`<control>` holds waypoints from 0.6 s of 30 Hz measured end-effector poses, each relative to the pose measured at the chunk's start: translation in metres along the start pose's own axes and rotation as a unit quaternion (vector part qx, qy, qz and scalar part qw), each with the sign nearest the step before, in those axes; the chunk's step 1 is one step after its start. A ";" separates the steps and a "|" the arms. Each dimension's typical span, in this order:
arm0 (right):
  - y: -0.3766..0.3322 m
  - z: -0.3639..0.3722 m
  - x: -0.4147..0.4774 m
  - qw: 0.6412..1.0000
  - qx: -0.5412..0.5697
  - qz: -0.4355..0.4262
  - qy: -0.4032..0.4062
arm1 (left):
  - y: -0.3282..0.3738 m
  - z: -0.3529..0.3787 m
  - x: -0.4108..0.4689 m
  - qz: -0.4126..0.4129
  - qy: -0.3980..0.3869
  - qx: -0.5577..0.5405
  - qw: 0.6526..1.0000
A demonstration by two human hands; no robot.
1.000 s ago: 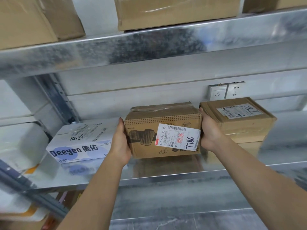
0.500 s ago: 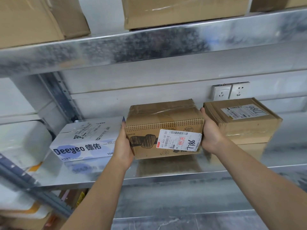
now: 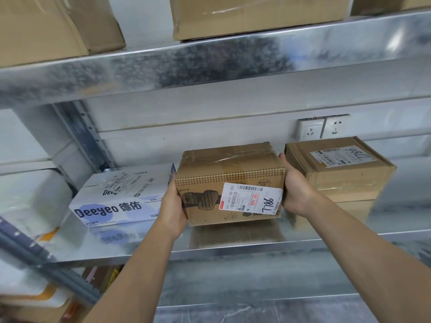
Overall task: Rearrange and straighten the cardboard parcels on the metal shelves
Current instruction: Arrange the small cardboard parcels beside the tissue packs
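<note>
Head view: middle parcel sits roughly midway along the shelf, set back from the front edge. A white box is just beside it on the left and a second brown parcel on the right. Left hand is flat on its left end, fingers straight and pressed together. Right hand is on its right end, thumb lying along the corner; its other fingers are hidden behind the parcel, so I cannot tell how they lie. Change over the last second: more of the taped top now shows, while both neighbours look unmoved and the sideways position is about the same. Judged: the parcel has been tipped or settled towards the shelf, not shifted along it. Its bottom edge runs slightly askew to the front edge; whether it rests fully on the metal is unclear. Shipping label faces outward. This parcel seems nearly placed; squaring and letting go remain.
</note>
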State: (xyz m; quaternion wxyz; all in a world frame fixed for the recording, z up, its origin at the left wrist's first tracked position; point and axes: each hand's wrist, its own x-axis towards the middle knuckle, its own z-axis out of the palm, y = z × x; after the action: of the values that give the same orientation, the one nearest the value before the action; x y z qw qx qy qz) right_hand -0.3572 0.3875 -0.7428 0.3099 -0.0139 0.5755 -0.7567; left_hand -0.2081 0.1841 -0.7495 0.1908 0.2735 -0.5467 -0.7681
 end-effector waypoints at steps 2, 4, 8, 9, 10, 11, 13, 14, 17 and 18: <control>-0.002 -0.004 0.005 0.999 -0.036 -0.008 0.007 | 0.004 -0.003 0.001 0.017 -0.005 0.004 1.000; -0.005 -0.006 0.005 0.998 -0.067 -0.003 0.009 | 0.010 -0.007 0.005 0.031 -0.003 0.007 1.000; -0.009 -0.008 0.004 0.997 -0.073 0.009 0.009 | 0.019 -0.011 0.009 0.027 0.012 0.015 0.999; -0.009 -0.008 0.004 0.998 -0.063 0.007 0.013 | 0.020 -0.011 0.009 0.025 0.011 0.017 0.999; -0.009 -0.007 0.004 0.999 -0.048 0.005 0.018 | 0.020 -0.012 0.009 0.023 0.009 0.017 1.000; -0.009 -0.006 0.004 0.999 -0.031 0.003 0.023 | 0.021 -0.012 0.009 0.019 0.004 0.016 1.000; -0.011 -0.005 0.003 0.999 -0.003 -0.009 0.033 | 0.021 -0.012 0.008 0.012 -0.002 0.008 1.000; -0.012 -0.004 0.003 0.999 0.006 -0.013 0.038 | 0.022 -0.011 0.007 0.009 -0.001 0.002 1.000; -0.016 -0.002 0.002 0.999 -0.003 -0.004 0.046 | 0.025 -0.007 0.004 -0.004 0.001 -0.015 1.000; -0.017 -0.002 0.002 0.999 -0.006 -0.002 0.049 | 0.027 -0.006 0.002 -0.008 0.002 -0.017 1.000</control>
State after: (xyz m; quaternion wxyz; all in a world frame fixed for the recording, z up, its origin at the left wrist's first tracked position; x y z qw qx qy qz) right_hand -0.3672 0.3907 -0.7293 0.2797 0.0205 0.5945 -0.7537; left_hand -0.2064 0.1699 -0.7260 0.1906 0.2764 -0.5305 -0.7784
